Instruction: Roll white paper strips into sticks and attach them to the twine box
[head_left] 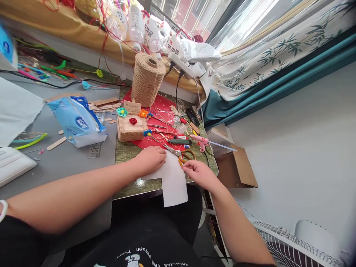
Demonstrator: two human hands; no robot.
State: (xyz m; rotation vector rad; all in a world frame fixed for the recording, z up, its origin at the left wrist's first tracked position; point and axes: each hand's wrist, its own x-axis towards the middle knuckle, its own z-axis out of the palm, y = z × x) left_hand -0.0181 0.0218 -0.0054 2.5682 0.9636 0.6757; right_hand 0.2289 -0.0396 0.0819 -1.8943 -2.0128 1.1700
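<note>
My left hand [151, 160] lies palm down over the white paper [174, 185], its fingers slightly bent and resting at the paper's upper part. The paper hangs past the table's front edge. Just right of it, my right hand [199, 173] has thumb and fingers pinched at the lower orange handle of the scissors [189, 154]. The scissors' metal blades point up and left, close to my left fingertips. Beyond my left hand stands a twine-wrapped box [131, 129] with a red rose, blue and orange flowers, and a small lettered card [132, 107].
A large twine spool [147, 79] stands on red paper behind the box. A pink glue gun [200, 141] and a dark green cutter [179, 141] lie right. Left are a blue wipes pack [78, 120] and wooden sticks [56, 143]. A power strip [180, 63] sits behind.
</note>
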